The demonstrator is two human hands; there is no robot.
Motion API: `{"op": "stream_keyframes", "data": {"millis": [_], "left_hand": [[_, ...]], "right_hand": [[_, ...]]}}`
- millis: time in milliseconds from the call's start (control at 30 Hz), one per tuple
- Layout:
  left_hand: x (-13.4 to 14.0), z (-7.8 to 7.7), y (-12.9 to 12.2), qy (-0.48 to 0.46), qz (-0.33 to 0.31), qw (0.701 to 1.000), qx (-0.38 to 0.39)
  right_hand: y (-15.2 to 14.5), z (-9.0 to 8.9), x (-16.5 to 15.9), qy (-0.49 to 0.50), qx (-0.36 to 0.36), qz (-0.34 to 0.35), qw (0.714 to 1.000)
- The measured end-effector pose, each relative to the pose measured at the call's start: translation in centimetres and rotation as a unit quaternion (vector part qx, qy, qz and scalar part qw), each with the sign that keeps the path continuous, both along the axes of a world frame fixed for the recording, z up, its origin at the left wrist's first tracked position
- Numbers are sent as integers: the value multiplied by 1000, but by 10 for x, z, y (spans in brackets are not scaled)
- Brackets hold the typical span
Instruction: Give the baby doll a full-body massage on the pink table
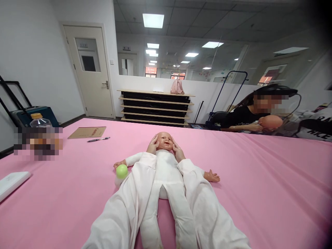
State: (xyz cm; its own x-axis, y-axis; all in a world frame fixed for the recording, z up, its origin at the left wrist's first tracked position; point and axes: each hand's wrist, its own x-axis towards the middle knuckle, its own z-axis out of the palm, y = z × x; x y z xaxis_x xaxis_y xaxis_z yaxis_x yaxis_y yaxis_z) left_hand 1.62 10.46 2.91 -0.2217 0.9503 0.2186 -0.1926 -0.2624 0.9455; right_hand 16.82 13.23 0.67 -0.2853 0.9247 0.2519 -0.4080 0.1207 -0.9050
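doll [169,169]: face up on pink-covered table [64,207], centre to bottom centre of frame | left grip [153,144]: fingers extended, laid along head [165,138], left of centre | right grip [178,153]: likewise opposite, head cradled between both | green-topped container [121,171]: lower left of centre

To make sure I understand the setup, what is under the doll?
Pink cloth shows around the doll and between its legs. Whatever lies directly beneath its back is covered and cannot be seen.
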Motion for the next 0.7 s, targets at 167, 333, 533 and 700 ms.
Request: {"op": "stream_keyframes", "data": {"millis": [167,333,533,700], "left_hand": [[-1,-1,2,4,-2,1000,5],[-3,-6,2,82,-1,996,43],[0,-11,-4,188,38,978,80],[0,-8,-2,163,23,984,69]], "right_hand": [[2,-3,1,0,-4,5,1000],[-2,2,1,-37,5,-8,999],[-11,11,0,-114,43,-42,992],[-8,10,0,-103,45,-29,993]]}}
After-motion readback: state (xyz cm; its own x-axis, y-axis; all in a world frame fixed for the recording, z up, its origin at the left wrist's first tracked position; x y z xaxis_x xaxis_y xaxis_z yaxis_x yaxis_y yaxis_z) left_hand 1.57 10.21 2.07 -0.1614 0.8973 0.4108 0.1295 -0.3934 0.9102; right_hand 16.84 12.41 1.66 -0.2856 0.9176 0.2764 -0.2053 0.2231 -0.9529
